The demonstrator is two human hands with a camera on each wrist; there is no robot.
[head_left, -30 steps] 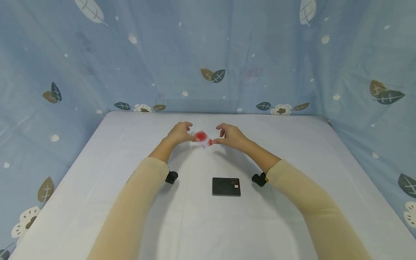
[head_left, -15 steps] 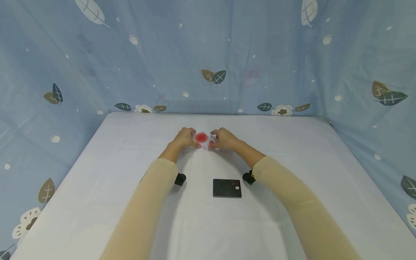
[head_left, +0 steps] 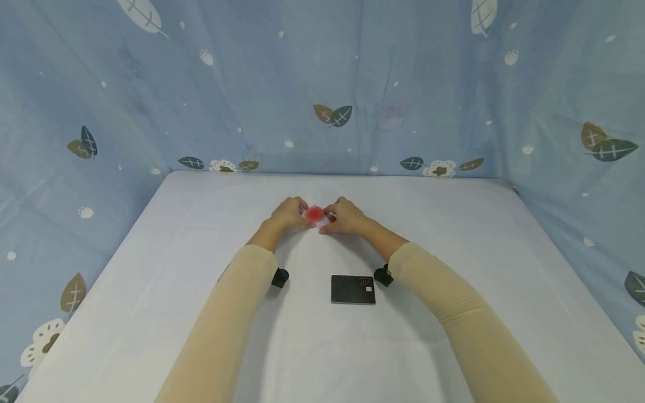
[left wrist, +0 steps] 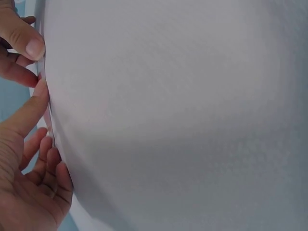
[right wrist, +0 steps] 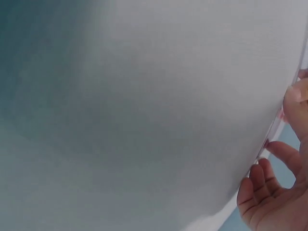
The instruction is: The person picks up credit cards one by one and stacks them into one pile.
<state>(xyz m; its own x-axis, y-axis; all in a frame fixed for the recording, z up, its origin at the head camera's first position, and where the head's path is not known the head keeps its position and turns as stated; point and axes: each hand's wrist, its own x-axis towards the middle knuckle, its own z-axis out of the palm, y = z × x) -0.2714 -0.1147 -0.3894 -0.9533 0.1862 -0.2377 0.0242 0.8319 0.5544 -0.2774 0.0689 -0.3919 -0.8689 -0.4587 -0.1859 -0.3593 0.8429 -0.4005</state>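
A small white card (head_left: 314,214) printed with a large red circle lies between my two hands near the back of the table. On its left, my left hand (head_left: 288,214) grips the edge with thumb and index finger. Opposite, my right hand (head_left: 347,217) holds the other side and covers part of the print, including a smaller red spot. In the left wrist view my left hand (left wrist: 33,178) is seen low over the table, thumb at the card's thin edge. My right hand (right wrist: 279,192) enters the right wrist view at its right border. The card's underside is hidden.
A black card (head_left: 353,290) marked VIP, with a pale chip, lies between my forearms, closer to me. White cloth covers the table (head_left: 312,347). A blue patterned curtain (head_left: 282,84) hangs along the back and sides.
My hands have come closer together and closed in on the white card's two sides. The card has turned somewhat and its right part is now more covered. The black card stays put.
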